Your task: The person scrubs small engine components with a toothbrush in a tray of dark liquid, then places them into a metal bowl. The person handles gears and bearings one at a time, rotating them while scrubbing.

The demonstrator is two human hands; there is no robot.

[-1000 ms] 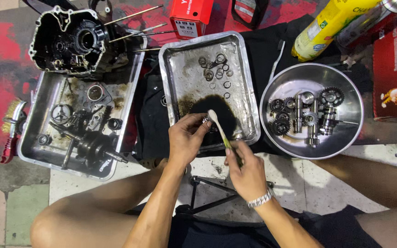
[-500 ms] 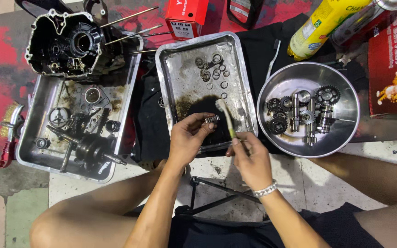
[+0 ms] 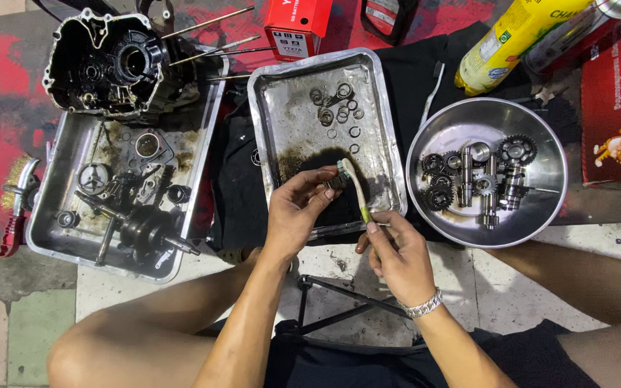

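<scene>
Our left hand (image 3: 297, 215) pinches a small dark part (image 3: 336, 182) over the near edge of the middle tray (image 3: 267, 108); our right hand (image 3: 397, 255) grips a toothbrush (image 3: 357, 190) by its handle. The brush's long axis runs up and left from the right hand, bristles touching the part, which lies just beyond the left fingertips

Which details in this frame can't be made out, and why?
- Small part in the left hand: its kind, hidden by fingers and brush head, head view.
- Toothbrush handle end: buried in the right hand.
- Yellow bottle: top cut off by the frame edge.
</scene>
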